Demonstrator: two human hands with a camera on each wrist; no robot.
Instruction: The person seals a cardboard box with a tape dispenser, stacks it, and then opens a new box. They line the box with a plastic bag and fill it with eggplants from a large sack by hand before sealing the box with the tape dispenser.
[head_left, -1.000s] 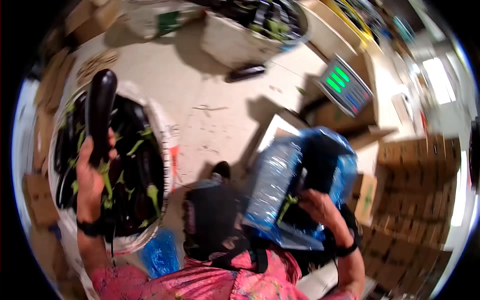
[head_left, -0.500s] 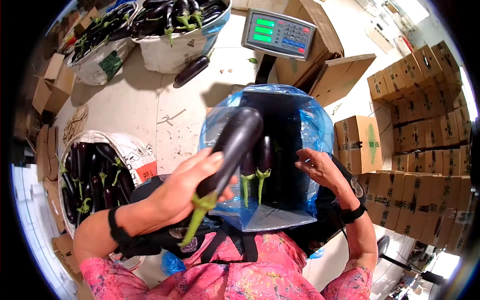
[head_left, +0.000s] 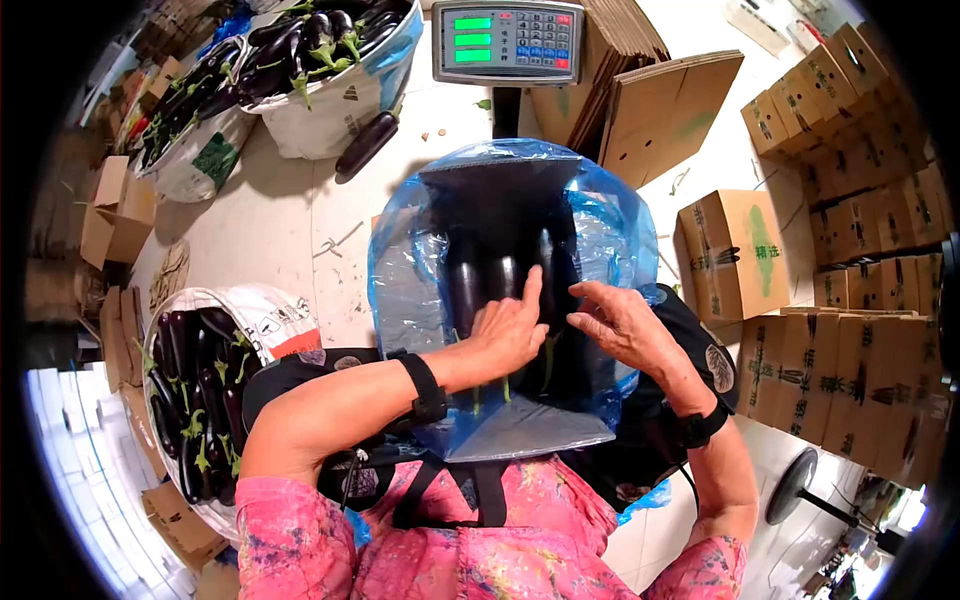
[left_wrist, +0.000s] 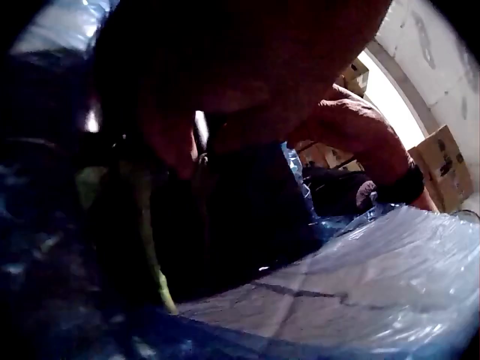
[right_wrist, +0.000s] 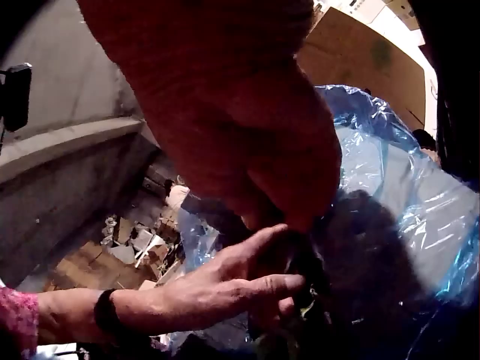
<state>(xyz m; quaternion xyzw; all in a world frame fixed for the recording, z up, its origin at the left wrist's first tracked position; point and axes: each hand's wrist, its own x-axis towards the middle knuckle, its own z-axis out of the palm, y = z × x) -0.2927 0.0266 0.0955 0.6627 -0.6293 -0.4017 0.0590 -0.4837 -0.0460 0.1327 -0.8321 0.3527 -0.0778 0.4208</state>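
A box with a blue plastic liner (head_left: 400, 270) sits at the person's lap, dark inside. Glossy purple eggplants (head_left: 463, 292) lie side by side in it, green stems toward the body. The left hand (head_left: 505, 332) reaches over them, index finger stretched forward along the rightmost eggplant (head_left: 546, 246). In the right wrist view, the fingers of the left hand (right_wrist: 225, 283) lie extended at an eggplant's stem end. Beside that eggplant, at the right side of the liner, the right hand (head_left: 625, 325) hovers with loosely bent fingers, holding nothing visible. Its fingertips are partly hidden in the right wrist view.
A white sack of eggplants (head_left: 205, 390) stands at the left. Two more full sacks (head_left: 330, 115) are at the back left, with a loose eggplant (head_left: 368, 145) nearby. A digital scale display (head_left: 508, 42) rises behind the box. Cartons (head_left: 740, 255) line the right side.
The left hand has brought an eggplant from the left sack over into the lined box and no longer grips it in the air. The right hand stays at the box's right side.
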